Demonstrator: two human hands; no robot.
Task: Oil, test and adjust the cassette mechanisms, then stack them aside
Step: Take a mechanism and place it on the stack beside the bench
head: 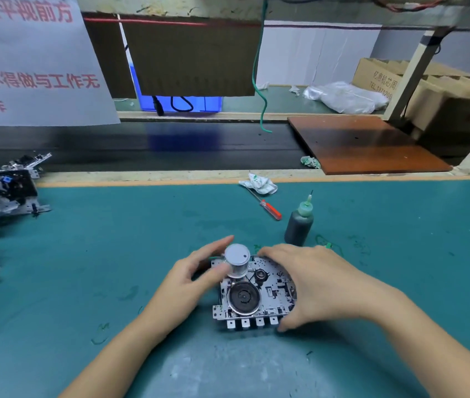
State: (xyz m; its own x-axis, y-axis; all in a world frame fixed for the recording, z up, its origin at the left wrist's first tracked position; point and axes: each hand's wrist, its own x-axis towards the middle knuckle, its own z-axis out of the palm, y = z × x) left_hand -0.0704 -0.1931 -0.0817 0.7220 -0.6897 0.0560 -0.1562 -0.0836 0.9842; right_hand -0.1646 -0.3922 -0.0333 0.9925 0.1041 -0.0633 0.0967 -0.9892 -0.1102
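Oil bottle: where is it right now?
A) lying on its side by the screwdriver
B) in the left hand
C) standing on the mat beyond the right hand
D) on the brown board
C: the oil bottle stands upright on the green mat, untouched, just beyond the right hand.

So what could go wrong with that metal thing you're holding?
The oil bottle stands upright just beyond the right hand; a careless lift might knock it over. The left hand has its fingers around the round silver motor, so the cassette mechanism could tilt or slip if the grip loosens.
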